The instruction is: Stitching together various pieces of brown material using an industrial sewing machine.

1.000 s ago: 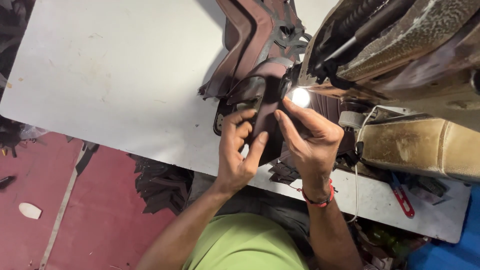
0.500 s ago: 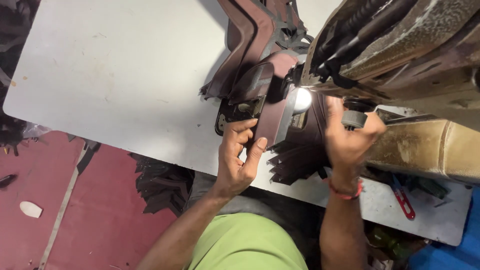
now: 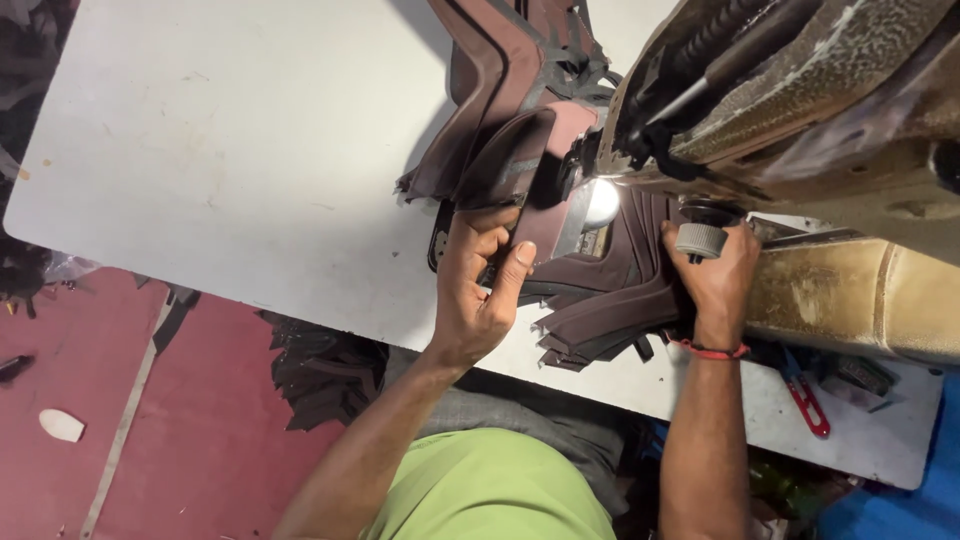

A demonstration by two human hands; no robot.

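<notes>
On the knob [image 3: 700,240], right hand [image 3: 715,280] has left the leather [image 3: 545,215].

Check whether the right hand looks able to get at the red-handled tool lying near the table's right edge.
Probably yes. The right hand grips a knob on the machine, and the red-handled tool lies uncovered on the table just beside that forearm, nothing between them.

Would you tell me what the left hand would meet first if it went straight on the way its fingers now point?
Probably the dark brown leather piece that the left hand already grips; beyond it, seemingly the lamp-lit sewing machine head, though depth is unclear.
</notes>
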